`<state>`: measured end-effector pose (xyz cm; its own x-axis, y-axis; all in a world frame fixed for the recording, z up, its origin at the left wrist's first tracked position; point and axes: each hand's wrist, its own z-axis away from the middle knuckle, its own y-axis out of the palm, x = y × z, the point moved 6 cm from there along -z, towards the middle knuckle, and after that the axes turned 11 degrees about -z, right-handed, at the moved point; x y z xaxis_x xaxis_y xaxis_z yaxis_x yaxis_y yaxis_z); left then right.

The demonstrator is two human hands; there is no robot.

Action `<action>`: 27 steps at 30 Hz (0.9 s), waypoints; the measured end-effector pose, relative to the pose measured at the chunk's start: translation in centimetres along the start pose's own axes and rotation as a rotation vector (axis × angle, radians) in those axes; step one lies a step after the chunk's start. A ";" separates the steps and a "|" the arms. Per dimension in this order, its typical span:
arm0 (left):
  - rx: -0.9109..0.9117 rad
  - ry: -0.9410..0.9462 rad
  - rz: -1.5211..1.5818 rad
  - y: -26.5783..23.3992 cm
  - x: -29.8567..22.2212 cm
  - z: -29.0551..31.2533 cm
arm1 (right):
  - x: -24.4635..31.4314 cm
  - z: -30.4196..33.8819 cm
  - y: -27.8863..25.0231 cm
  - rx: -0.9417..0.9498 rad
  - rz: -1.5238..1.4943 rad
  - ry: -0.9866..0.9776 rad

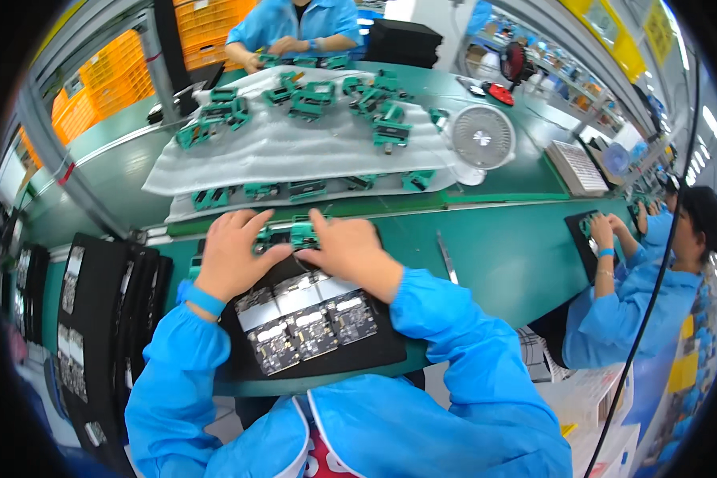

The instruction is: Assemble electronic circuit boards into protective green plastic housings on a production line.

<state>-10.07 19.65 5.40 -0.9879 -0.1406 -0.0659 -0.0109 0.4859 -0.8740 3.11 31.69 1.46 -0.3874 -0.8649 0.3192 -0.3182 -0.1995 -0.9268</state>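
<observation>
My left hand (235, 253), with a blue band at its wrist, curls its fingers and thumb round the left end of a green fixture (303, 233). From the other side my right hand (350, 248) pinches the same fixture between thumb and fingers. The fixture lies at the far edge of a black foam tray (386, 350). Printed circuit boards (312, 331), dark with silvery plates, lie in rows on that tray, just nearer than my hands. Beside my left hand another green piece (196, 266) shows in part. My fingers hide much of the held fixture.
Several green fixtures (312, 99) lie on white foam sheeting (295, 151) on a raised shelf ahead. A round fan (483, 137) stands right of it. A thin metal tool (447, 256) lies at right. Black trays (95, 319) stack at left. Co-workers sit across and at right.
</observation>
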 end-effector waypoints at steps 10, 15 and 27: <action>0.129 -0.343 1.035 7.2 -0.3 -2.8 | -5.6 10.6 -8.6 -0.245 -0.070 0.116; 0.084 -0.033 0.159 7.5 -2.1 -2.9 | -8.9 17.5 -5.9 -0.093 0.010 0.344; 0.166 0.078 0.238 5.2 -3.5 -3.0 | -10.4 17.7 -5.3 -0.157 -0.251 0.378</action>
<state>-7.17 25.22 2.53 -0.9686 0.0303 -0.2469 0.2417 0.3485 -0.9056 24.10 33.57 -0.44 -0.5602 -0.5653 0.6055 -0.5575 -0.2833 -0.7803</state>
